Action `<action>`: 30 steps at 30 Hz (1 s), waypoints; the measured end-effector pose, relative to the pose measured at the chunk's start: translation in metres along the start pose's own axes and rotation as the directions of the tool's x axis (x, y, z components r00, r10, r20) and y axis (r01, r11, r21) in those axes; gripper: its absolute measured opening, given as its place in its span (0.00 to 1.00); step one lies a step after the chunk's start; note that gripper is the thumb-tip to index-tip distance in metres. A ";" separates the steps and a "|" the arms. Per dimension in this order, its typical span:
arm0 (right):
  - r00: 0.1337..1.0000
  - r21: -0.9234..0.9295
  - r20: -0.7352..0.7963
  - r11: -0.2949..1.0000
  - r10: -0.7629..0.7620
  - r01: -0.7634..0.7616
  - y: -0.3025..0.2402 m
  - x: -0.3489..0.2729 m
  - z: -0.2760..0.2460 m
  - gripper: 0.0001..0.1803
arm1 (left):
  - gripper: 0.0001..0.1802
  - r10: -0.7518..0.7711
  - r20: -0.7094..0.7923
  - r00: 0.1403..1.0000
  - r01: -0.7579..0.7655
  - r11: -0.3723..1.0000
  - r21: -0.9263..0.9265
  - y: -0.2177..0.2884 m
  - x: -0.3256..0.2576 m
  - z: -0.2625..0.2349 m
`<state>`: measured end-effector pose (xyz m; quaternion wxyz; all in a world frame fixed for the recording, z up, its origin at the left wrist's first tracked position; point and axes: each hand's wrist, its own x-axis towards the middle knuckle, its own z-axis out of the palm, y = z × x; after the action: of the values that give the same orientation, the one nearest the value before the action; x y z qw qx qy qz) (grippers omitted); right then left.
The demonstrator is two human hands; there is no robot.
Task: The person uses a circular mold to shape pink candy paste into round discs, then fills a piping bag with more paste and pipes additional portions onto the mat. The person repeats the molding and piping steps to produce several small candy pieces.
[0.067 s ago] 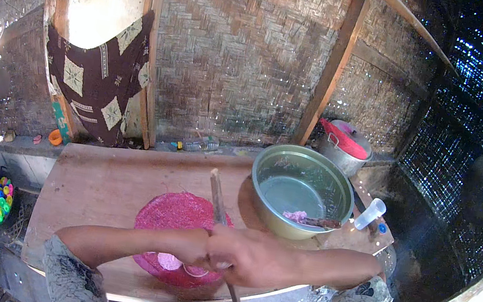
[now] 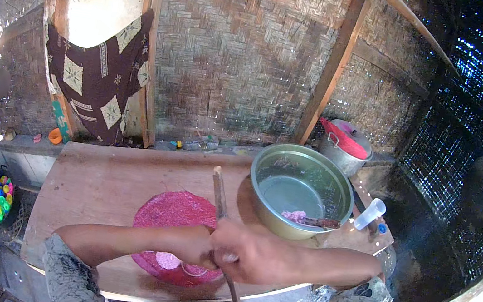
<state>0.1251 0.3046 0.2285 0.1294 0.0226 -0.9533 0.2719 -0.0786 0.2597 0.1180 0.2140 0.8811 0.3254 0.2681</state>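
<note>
— Hands first: what are they doing?

— Both of mine meet over the near edge of the wooden table [image 2: 103, 186]. My right hand [image 2: 256, 256] is closed in a fist around a long knife [image 2: 222, 202], which runs from below my wrist up and away toward the wall. My left hand [image 2: 196, 246] is curled tight against the right one, fingers pinching something small at the blade; what it is, I cannot tell.

— And under them?

— A round pink woven tray [image 2: 175, 213], partly covered by my hands, with pale pink slices [image 2: 168, 261] lying on its near side.

— Anything beside it?

— To the right, just beside the tray, a metal basin [image 2: 301, 192] holding water and a pinkish piece. A small clear plastic bottle [image 2: 369, 214] sits at its right, and a lidded pot [image 2: 346, 145] stands behind, by the woven wall.
</note>
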 end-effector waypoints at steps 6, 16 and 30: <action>0.815 0.218 -0.576 0.973 0.068 0.073 0.067 -0.025 -0.050 0.18 | 0.17 -0.497 -0.132 0.858 0.509 0.785 0.353 0.049 0.060 -0.036; 0.348 0.420 -0.896 0.778 0.275 0.467 0.220 -0.109 -0.162 0.17 | 0.11 -0.564 -0.656 0.502 0.287 0.824 -0.489 -0.076 0.075 0.009; 0.309 0.683 -0.729 0.679 0.611 0.268 0.390 -0.107 -0.142 0.14 | 0.01 -0.694 -0.716 -0.081 -0.320 0.698 -0.640 -0.028 0.079 0.072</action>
<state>0.2177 0.7082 0.1171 0.5995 -0.2057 -0.5042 0.5865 0.0038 0.3193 0.0735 0.2449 0.1893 0.3891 0.8676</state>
